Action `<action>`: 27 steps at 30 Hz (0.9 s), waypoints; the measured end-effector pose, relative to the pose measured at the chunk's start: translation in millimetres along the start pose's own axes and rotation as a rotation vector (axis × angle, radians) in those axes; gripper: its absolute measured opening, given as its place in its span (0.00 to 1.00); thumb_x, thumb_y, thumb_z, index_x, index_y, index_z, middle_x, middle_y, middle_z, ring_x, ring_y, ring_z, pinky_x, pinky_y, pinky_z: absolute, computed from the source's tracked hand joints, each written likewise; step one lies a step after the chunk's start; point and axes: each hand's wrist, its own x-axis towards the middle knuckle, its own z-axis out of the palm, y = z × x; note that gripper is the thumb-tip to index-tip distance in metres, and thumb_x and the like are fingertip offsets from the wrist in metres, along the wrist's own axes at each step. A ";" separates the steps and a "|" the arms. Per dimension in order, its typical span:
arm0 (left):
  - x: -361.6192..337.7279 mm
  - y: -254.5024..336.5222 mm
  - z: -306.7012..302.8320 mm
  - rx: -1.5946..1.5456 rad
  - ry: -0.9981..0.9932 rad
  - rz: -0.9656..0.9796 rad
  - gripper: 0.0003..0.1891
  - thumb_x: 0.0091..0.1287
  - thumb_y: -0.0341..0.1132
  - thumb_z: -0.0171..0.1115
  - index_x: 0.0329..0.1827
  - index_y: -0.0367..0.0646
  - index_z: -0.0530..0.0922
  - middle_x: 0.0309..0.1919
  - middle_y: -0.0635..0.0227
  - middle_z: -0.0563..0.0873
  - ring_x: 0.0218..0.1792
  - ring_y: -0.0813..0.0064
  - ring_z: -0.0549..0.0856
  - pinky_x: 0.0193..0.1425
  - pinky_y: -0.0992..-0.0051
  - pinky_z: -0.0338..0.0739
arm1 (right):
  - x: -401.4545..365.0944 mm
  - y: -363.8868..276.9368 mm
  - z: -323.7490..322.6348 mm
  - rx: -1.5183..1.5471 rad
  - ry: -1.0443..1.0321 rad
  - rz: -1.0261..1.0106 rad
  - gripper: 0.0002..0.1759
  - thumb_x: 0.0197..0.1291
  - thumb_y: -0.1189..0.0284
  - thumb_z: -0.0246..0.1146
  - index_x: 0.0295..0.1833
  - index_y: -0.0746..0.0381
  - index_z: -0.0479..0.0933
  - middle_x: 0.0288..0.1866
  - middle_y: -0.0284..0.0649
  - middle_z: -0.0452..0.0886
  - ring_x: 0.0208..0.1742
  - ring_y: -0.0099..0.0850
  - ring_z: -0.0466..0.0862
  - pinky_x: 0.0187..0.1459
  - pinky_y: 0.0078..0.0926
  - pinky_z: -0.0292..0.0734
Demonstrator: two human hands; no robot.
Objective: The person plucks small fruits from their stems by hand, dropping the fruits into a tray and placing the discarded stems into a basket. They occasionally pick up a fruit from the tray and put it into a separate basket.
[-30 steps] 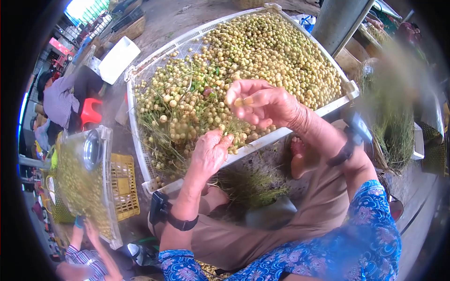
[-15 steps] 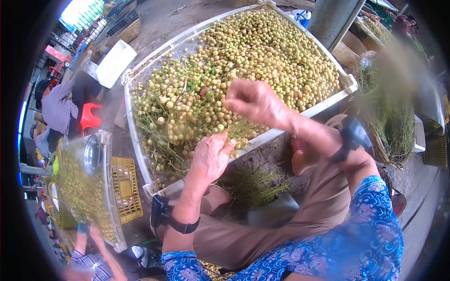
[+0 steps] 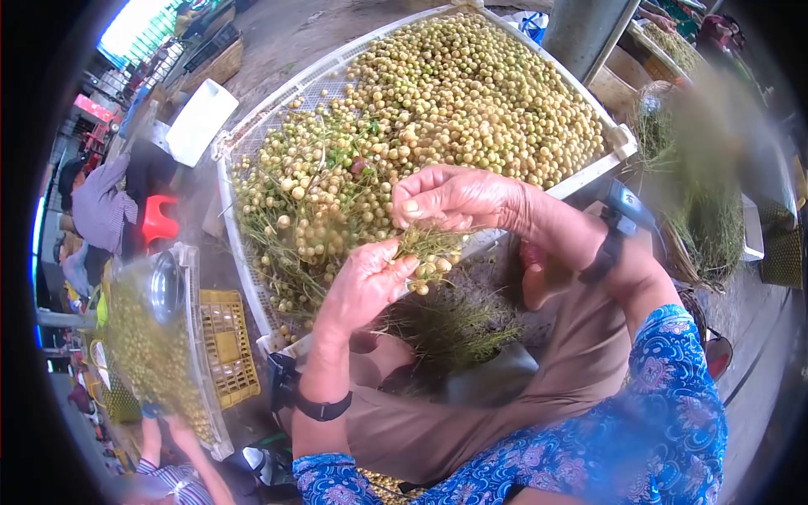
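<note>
A large white mesh tray [image 3: 278, 99] lies in front of me, heaped with small round yellow-green fruits [image 3: 497, 93]; stems and leaves are mixed in on its left side. At its near edge, my left hand [image 3: 368, 284] is closed round a bunch of thin green stems [image 3: 427, 241] with several fruits hanging from it. My right hand [image 3: 454, 199] is just above the bunch, fingers pinched at its upper side; the fingertips hide whatever is between them.
Stripped stems [image 3: 463, 332] lie below the tray, near my legs. At left are a second fruit tray [image 3: 198, 337], a yellow crate [image 3: 227, 345], a red stool [image 3: 158, 220] and co-workers. A metal post [image 3: 587, 38] and a stem pile [image 3: 703, 210] are at right.
My right hand has moved down and left, from above the tray to the bunch. My left hand is slightly lower and still holds the stems. The view has shifted slightly.
</note>
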 end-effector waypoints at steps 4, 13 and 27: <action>-6.1 6.2 -4.6 -0.053 -0.055 0.038 0.10 0.63 0.34 0.53 0.29 0.36 0.74 0.14 0.77 0.69 0.17 0.88 0.66 0.20 0.83 0.60 | 2.2 5.5 -3.6 -0.129 -0.070 -0.032 0.10 0.57 0.65 0.60 0.33 0.60 0.73 0.20 0.20 0.67 0.15 0.08 0.60 0.14 0.09 0.49; -13.7 9.7 -7.5 -0.429 -0.169 -0.047 0.10 0.63 0.35 0.54 0.35 0.36 0.75 0.19 0.77 0.73 0.17 0.90 0.66 0.21 0.87 0.63 | -1.2 6.8 2.8 -0.168 -0.002 -0.036 0.08 0.59 0.67 0.57 0.35 0.60 0.72 0.21 0.22 0.70 0.17 0.09 0.63 0.15 0.08 0.53; -12.6 8.5 -5.7 -0.629 -0.164 -0.034 0.08 0.61 0.34 0.56 0.31 0.36 0.75 0.18 0.76 0.72 0.15 0.88 0.67 0.20 0.84 0.66 | 4.3 28.4 4.6 0.066 -0.169 -0.083 0.05 0.54 0.74 0.58 0.36 0.64 0.73 0.22 0.26 0.73 0.15 0.10 0.66 0.13 0.06 0.55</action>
